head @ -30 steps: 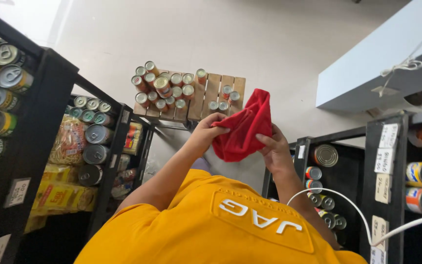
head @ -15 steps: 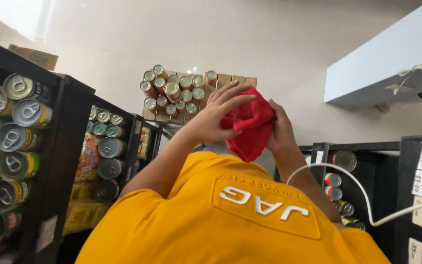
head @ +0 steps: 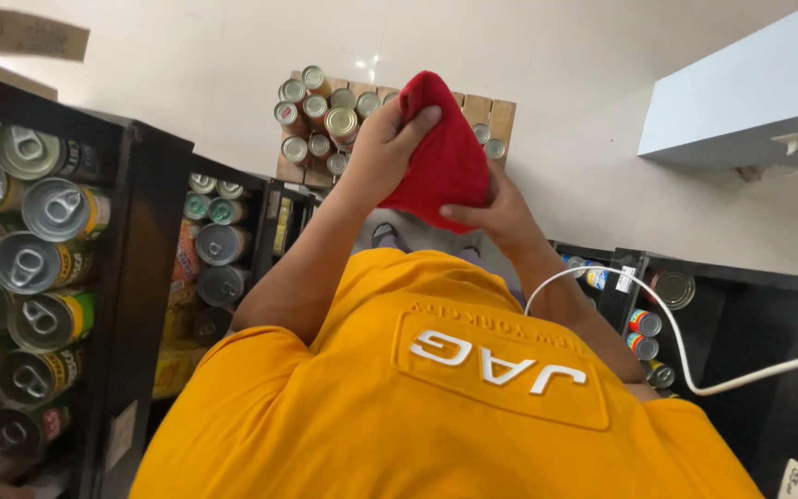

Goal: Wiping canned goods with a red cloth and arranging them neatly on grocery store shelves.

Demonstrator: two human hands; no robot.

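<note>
1. Nearest the camera, a yellow short-sleeved shirt (head: pixel 436 397) fills the lower view.
2. Beyond it, the left hand (head: pixel 382 148) and right hand (head: pixel 491 217) both clamp a crumpled red cloth (head: pixel 441 152).
3. Farther down, round metal cans (head: pixel 320 115) stand on a wooden pallet (head: pixel 501 120).

Cloth (head: pixel 441 157) between hands – cans on pallet (head: pixel 501 115) beyond, shelves (head: pixel 140 277) left.
</note>
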